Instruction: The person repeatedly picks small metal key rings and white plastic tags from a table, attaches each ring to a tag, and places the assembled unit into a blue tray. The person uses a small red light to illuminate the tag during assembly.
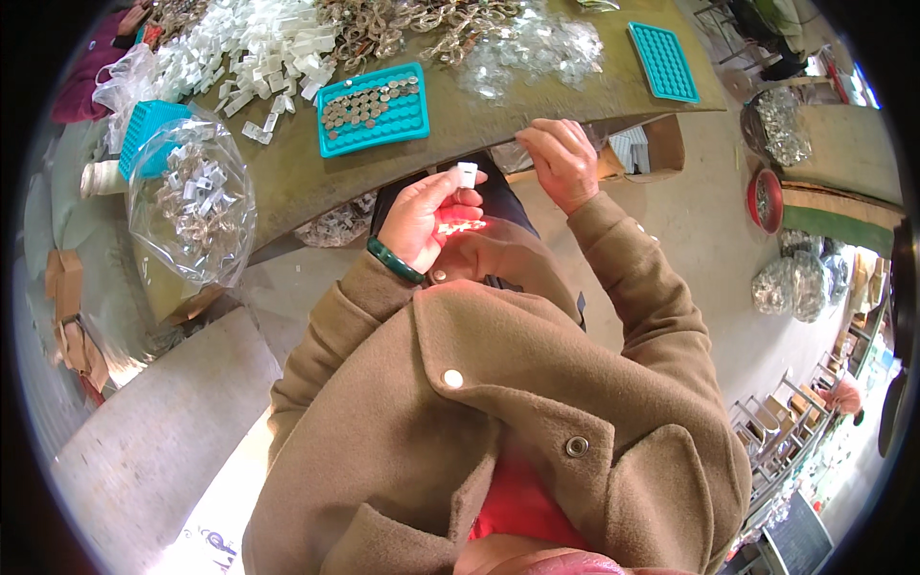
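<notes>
My left hand (419,218) is in front of the table edge, with a dark green bangle at its wrist. Between its thumb and fingers it pinches a small white plastic piece (467,174). Red light falls on the palm and the coat below. My right hand (563,165) hovers by the table's edge, fingers curled together; whether anything is inside them I cannot make out. Beyond the left hand lies a teal tray (376,148) with small round metallic pieces set in rows of its hollows. A heap of white plastic pieces (259,53) spreads behind it.
Tangled brownish strands (369,29) and clear plastic packets (527,56) cover the table's far side. Another teal tray (663,62) lies at right. A filled clear bag (206,225) sits at the left corner beside a teal stack (149,134). A cardboard box (668,149) is under the table.
</notes>
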Available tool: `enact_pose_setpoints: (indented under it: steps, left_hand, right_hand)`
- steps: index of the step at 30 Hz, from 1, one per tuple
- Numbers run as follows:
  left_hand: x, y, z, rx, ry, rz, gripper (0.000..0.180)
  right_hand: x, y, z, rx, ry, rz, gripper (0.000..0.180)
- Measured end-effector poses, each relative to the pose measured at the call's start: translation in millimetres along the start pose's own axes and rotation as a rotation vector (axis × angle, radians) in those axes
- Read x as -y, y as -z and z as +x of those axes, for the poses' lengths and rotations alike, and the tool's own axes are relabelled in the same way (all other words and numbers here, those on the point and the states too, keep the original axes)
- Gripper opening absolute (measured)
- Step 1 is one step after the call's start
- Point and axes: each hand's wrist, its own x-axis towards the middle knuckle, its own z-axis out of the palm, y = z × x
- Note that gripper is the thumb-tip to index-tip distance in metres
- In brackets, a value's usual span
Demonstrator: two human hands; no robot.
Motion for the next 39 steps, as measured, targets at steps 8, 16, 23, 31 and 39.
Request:
enact_pose_setpoints:
  steps: [8, 16, 23, 31, 39]
  left_hand:
    - [-9.5, 8.2, -1.5, 0.059, 0.004, -0.152, 0.033]
    - [-5.7, 2.2, -12.9, 0.072, -0.159, -0.213, 0.028]
    - [-5.1, 8.7, -10.9, 0.015, -0.166, -0.186, 0.025]
    - [-18.4, 14.5, -10.8, -0.020, -0.094, -0.240, 0.021]
    - [-30.6, 12.6, -1.5, -0.182, -0.221, 0.199, 0.016]
  right_hand:
    - [50.1, 1.3, 19.0, 0.055, -0.843, 1.128, 0.011]
    - [84.1, -16.5, 29.5, 0.160, -0.542, 0.843, 0.008]
    - [87.6, -20.5, 35.0, 0.246, -0.535, 0.741, 0.006]
    - [81.3, -9.0, 56.9, 0.453, -0.581, 0.706, 0.010]
    - [64.8, -15.4, 82.5, 0.487, -0.253, 0.550, 0.011]
